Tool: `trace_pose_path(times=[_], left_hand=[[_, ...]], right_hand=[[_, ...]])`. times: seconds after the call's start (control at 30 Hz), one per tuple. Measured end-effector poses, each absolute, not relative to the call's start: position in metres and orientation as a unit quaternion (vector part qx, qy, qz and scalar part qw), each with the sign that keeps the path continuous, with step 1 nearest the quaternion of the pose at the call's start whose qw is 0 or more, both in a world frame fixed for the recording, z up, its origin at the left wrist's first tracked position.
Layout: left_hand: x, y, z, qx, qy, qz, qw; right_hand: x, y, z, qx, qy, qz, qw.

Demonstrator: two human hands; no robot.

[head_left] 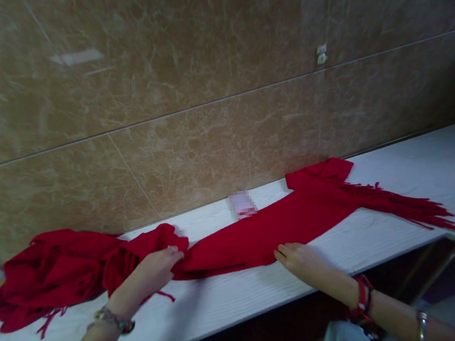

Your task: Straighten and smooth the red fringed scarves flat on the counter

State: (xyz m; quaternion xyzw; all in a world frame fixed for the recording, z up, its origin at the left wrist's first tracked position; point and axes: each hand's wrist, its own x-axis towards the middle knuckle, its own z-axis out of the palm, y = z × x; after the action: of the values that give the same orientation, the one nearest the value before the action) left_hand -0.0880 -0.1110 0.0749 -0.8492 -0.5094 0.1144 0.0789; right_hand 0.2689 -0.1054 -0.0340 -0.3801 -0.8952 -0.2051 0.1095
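Observation:
A red scarf stretches along a white shelf, folded into a long strip in its middle. Its fringed end points right, and a flap of cloth stands out toward the wall. The left part lies bunched in a loose heap. My left hand is closed on the cloth where the heap meets the strip; its fingertips are partly hidden. With curled fingers, my right hand pinches the near edge of the strip. Behind the scarf, a small pale card or packet, blurred out, touches its far edge.
The narrow white shelf runs along a brown marble-tiled wall. A small white fitting sticks to the wall at upper right. Dark open space lies below the shelf's front edge.

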Motion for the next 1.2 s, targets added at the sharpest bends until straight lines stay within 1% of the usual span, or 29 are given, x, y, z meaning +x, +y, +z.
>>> trace_pose_path(times=[0.03,0.1,0.17,0.27,0.33,0.37,0.5,0.57,0.63,0.73,0.87,0.93,1.07,1.2], left_hand=[[-0.089,-0.122,0.067,-0.840,-0.519,0.146,0.062],[-0.087,-0.134,0.056,-0.834,-0.527,0.158,0.049],[-0.079,-0.130,0.055,-0.834,-0.533,0.124,0.070],[-0.061,-0.103,0.064,-0.850,-0.520,0.027,0.077],[-0.046,-0.083,0.065,-0.859,-0.509,-0.033,0.044],[-0.039,-0.077,0.063,-0.863,-0.502,-0.043,0.026],[-0.013,-0.082,0.047,-0.904,-0.421,-0.010,-0.074],[-0.005,-0.099,0.039,-0.923,-0.374,-0.017,-0.090],[-0.004,-0.113,0.033,-0.934,-0.353,-0.015,-0.055],[-0.013,-0.119,0.031,-0.930,-0.367,0.009,0.033],[-0.018,-0.109,0.040,-0.901,-0.412,-0.067,0.115],[-0.007,-0.109,0.043,-0.908,-0.392,-0.089,0.120],[0.024,-0.114,0.033,-0.937,-0.327,-0.046,0.112],[0.029,-0.099,0.022,-0.941,-0.313,-0.011,0.127]], right_hand=[[0.269,-0.105,-0.035,-0.377,-0.896,-0.207,0.112],[0.269,-0.105,-0.036,-0.375,-0.895,-0.212,0.117],[0.268,-0.105,-0.037,-0.376,-0.894,-0.215,0.120],[0.268,-0.105,-0.038,-0.377,-0.892,-0.214,0.126],[0.269,-0.106,-0.038,-0.381,-0.889,-0.215,0.133],[0.269,-0.106,-0.037,-0.385,-0.887,-0.214,0.135],[0.271,-0.109,-0.033,-0.405,-0.883,-0.198,0.131],[0.271,-0.109,-0.029,-0.411,-0.883,-0.188,0.124],[0.272,-0.108,-0.026,-0.413,-0.885,-0.180,0.119],[0.275,-0.103,-0.025,-0.414,-0.887,-0.164,0.124],[0.280,-0.091,-0.026,-0.418,-0.886,-0.114,0.169],[0.280,-0.083,-0.024,-0.428,-0.877,-0.064,0.209],[0.280,-0.069,-0.015,-0.422,-0.864,0.045,0.270],[0.281,-0.059,-0.010,-0.384,-0.869,0.079,0.302]])
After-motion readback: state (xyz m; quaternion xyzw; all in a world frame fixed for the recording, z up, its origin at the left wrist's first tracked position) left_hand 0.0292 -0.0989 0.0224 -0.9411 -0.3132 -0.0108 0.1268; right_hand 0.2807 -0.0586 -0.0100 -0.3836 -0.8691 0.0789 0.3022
